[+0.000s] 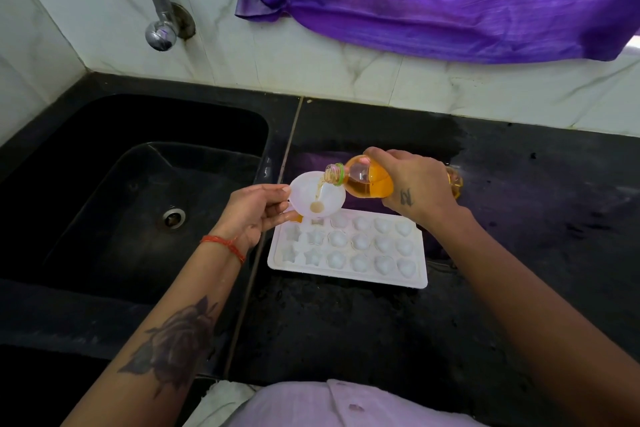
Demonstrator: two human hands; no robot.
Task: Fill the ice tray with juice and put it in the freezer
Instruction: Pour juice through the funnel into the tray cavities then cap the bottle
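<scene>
The filling step is under way: the right hand (420,189), fingers wrapped round the tilted clear plastic bottle of orange juice (369,182), is pouring into a white plastic funnel (317,194) that the left hand (258,211) is pinching by its rim between thumb and fingertips. The funnel is hovering over the far-left corner of the white moulded ice tray (348,248), which is lying flat on the black stone counter (519,184) just beside the black sink (138,184). Next, judging by the pale cells, the funnel will need shifting cell by cell with the flow kept slow.
</scene>
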